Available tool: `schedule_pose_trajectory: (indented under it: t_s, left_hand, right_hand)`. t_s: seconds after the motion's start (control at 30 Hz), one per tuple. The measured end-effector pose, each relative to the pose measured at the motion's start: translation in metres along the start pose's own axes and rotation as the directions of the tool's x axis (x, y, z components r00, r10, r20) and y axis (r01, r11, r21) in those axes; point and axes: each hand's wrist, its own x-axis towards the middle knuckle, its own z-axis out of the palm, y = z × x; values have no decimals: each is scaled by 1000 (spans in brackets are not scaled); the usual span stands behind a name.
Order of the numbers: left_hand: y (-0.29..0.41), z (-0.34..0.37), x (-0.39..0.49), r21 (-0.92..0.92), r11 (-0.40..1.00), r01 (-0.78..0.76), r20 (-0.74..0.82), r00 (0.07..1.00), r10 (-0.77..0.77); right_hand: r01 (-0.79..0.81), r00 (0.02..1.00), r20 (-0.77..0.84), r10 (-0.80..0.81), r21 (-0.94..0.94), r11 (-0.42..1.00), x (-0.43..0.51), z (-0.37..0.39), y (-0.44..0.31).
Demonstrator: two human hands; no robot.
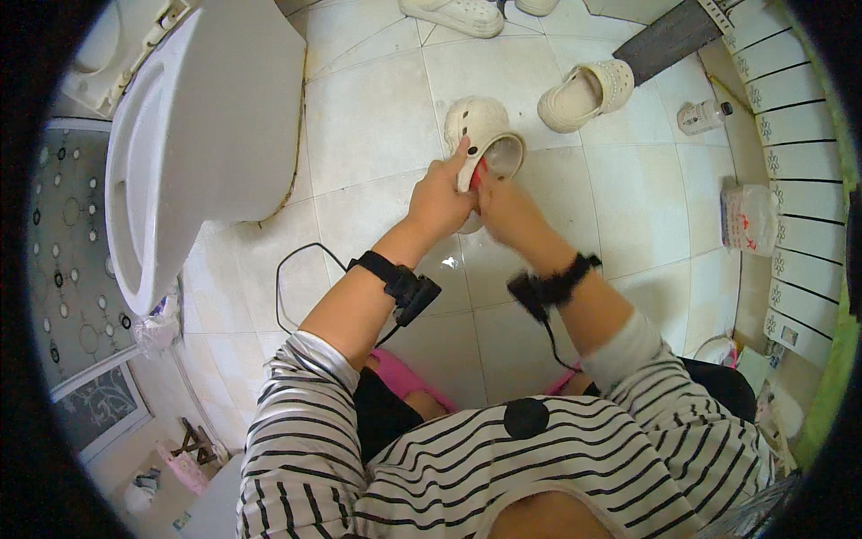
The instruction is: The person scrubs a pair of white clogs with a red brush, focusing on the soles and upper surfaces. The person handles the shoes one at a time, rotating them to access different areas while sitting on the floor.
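A cream foam clog (pixel 477 114) with small vent holes is held over the tiled floor in front of me. My left hand (pixel 441 199) grips its side, the index finger lying along the upper by the vent holes. My right hand (pixel 502 209) is closed on a red object (pixel 478 174) at the clog's opening; fingers hide most of that object, so its kind cannot be told. Wet-looking shine shows inside the clog. A second cream clog (pixel 572 108) lies on the floor to the upper right. Both wrists wear black strapped devices with cables.
A white toilet (pixel 236 114) stands at the left. More pale clogs (pixel 465 17) lie at the top edge. Along the right wall are a clear plastic bottle (pixel 702 117) and a clear plastic container (pixel 751 219). A black cable (pixel 277 283) loops beside my left forearm.
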Motion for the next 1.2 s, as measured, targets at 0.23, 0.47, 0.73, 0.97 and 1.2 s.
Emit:
schedule_pose_trajectory:
  t_s: [0.23, 0.47, 0.73, 0.97, 1.2]
  left_hand:
    - [7, -4, 0, 114, 993, -13, 10, 1000, 12]
    - [2, -4, 0, 141, 990, -18, 51, 999, 10]
    - [-48, -31, 11, 396, 906, 150, -167, 982, -90]
    - [-70, -32, 5, 472, 873, 125, -109, 991, -83]
    - [-79, -16, -1, 471, 880, 67, -112, 994, -16]
  right_hand:
    - [-43, 996, -65, 58, 215, 976, 1, -7, -5]
    - [-6, 981, 196, 6, -2, 1000, 21, -12, -6]
    - [-67, 973, 229, 16, 217, 974, -38, -47, 7]
    - [2, 1000, -15, 1, 198, 980, -17, -54, 58]
    - [-99, 939, -306, 158, 198, 975, 48, 19, 56]
